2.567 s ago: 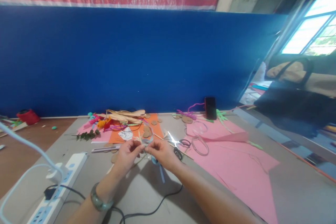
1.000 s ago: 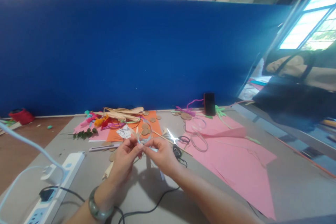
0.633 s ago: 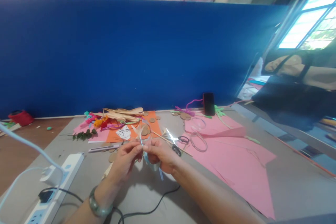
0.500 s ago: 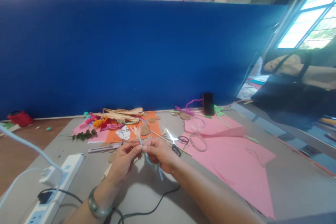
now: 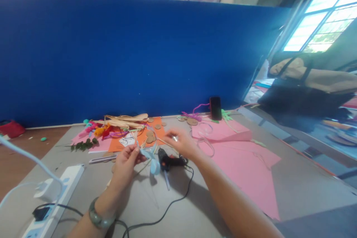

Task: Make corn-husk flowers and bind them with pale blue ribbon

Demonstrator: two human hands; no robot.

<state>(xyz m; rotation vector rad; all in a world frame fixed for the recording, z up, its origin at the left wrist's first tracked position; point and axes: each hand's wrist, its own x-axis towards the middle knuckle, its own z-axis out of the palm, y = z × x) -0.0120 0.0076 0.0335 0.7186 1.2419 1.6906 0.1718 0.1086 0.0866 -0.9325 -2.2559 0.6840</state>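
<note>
My left hand point(image 5: 128, 158) pinches a loop of pale blue ribbon point(image 5: 154, 165) between thumb and fingertips, its ends hanging over the table. To the right, my right hand point(image 5: 180, 142) has its fingers curled around the scissors point(image 5: 174, 138); only a shiny bit of metal shows, and the handles are hidden. Just below that hand lies a black glue gun point(image 5: 167, 160), a pale glue stick pointing out of it. A thin wooden stick point(image 5: 164, 142) runs behind the ribbon towards my right hand.
Pink sheets point(image 5: 237, 163) cover the right side, with a phone point(image 5: 215, 108) standing behind. Orange paper point(image 5: 114, 145), wooden discs point(image 5: 150, 136), raffia strips point(image 5: 125, 121) and a cutter knife point(image 5: 102, 159) lie on the left. A power strip point(image 5: 60, 197) and black cable point(image 5: 164, 214) lie nearer.
My right hand has let go of the ribbon and moved up and right to the scissors. My left hand keeps the ribbon. The glue gun now shows more fully.
</note>
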